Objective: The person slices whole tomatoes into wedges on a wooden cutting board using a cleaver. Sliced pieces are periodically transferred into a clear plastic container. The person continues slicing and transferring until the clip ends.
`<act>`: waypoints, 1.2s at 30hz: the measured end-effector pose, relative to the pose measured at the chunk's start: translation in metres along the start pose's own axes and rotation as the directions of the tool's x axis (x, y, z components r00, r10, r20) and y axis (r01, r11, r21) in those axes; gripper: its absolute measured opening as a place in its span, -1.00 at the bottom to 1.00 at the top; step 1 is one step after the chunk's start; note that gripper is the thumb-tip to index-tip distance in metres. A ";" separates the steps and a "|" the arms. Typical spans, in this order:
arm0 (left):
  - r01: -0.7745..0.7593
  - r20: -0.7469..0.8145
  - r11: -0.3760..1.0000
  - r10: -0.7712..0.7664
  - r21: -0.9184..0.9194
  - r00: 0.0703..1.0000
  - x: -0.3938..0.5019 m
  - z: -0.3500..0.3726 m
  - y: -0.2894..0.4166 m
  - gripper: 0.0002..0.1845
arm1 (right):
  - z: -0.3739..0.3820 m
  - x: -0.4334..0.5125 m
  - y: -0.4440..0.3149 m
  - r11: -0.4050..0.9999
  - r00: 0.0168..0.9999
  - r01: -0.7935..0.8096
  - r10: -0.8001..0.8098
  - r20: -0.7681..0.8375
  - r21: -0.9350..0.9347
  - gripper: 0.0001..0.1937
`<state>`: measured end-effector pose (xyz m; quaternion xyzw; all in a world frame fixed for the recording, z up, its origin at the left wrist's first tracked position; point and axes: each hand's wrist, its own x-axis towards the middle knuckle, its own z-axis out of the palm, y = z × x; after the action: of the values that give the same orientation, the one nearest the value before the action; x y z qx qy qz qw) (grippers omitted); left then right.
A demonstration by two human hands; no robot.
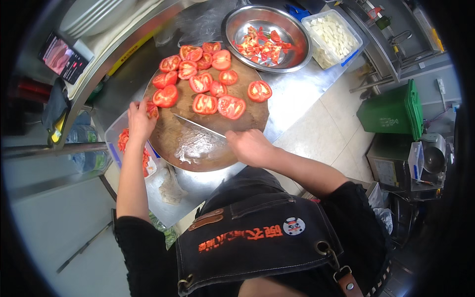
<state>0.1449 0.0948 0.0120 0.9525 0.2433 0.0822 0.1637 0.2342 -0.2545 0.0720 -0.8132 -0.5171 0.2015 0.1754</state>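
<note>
My left hand [140, 120] has its fingers around a tomato half [152, 110] at the left edge of a round wooden chopping board [256, 89]. A knife [200, 126] lies low across the board, its handle hidden inside my closed right hand [250, 146]. Several halved tomatoes [200, 82], mostly cut side up, cover the board's far part; one tomato half [259, 91] sits apart near the right edge. Beneath my left forearm, a plastic container [112, 139] holds red tomato pieces [123, 140]. The near part of the board looks wet.
Behind the board, a steel bowl [304, 59] holds tomato scraps, beside a plastic tub [356, 33] of white cubes. A shelf with a phone [63, 57] and plates [98, 16] runs along the left. A stained cloth [172, 190] lies near the table's front edge. A green bin [387, 111] stands right.
</note>
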 end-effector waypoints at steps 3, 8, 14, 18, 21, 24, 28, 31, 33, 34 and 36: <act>0.070 -0.007 0.995 -0.070 -0.068 0.998 -0.015 -0.004 0.005 -0.39 | -0.010 0.012 0.012 0.999 0.998 0.036 -0.035 0.043 -0.024 -0.82; 0.528 0.232 0.706 -0.478 -0.471 0.847 -0.051 0.019 0.021 -0.54 | -0.018 0.018 0.019 0.997 0.999 0.016 -0.012 0.042 -0.082 -0.80; 0.445 0.236 0.381 -0.484 -0.810 0.843 -0.125 0.050 0.074 -0.53 | -0.005 0.018 0.013 0.985 0.993 0.119 -0.115 0.038 -0.127 -0.86; 0.410 0.163 0.449 -0.493 -0.794 0.855 -0.145 0.051 0.097 -0.37 | 0.002 0.017 0.007 0.978 0.994 0.110 -0.110 0.013 -0.176 -0.85; 0.408 0.104 0.525 -0.514 -0.747 0.852 -0.146 0.054 0.103 -0.30 | -0.002 0.016 0.006 0.970 0.989 0.148 -0.148 0.013 -0.191 -0.86; 0.409 -0.007 0.618 -0.557 -0.671 0.831 -0.138 0.058 0.108 -0.28 | -0.010 0.005 0.005 0.980 0.987 0.151 -0.158 -0.043 -0.132 -0.88; 0.411 -0.119 0.744 -0.543 -0.527 0.831 -0.131 0.052 0.118 -0.32 | -0.011 -0.013 -0.002 0.983 0.988 0.139 -0.146 -0.056 -0.121 -0.89; 0.416 -0.128 0.755 -0.543 -0.507 0.830 -0.126 0.049 0.125 -0.38 | -0.005 -0.007 -0.006 0.971 0.981 0.169 -0.182 -0.062 -0.172 -0.89; 0.415 -0.139 0.756 -0.547 -0.507 0.825 -0.123 0.050 0.127 -0.41 | 0.002 0.006 -0.009 0.960 0.982 0.174 -0.185 -0.030 -0.220 -0.88; 0.413 -0.147 0.756 -0.549 -0.509 0.823 -0.122 0.051 0.128 -0.41 | 0.008 0.017 -0.011 0.955 0.985 0.165 -0.171 0.000 -0.246 -0.88; 0.429 -0.120 0.734 -0.564 -0.527 0.817 -0.121 0.053 0.128 -0.41 | 0.012 0.026 -0.009 0.952 0.989 0.146 -0.148 0.012 -0.269 -0.88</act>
<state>0.1080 -0.0852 -0.0014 0.7600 0.4831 0.2218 0.3738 0.2311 -0.2257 0.0628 -0.7895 -0.5981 0.1123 0.0800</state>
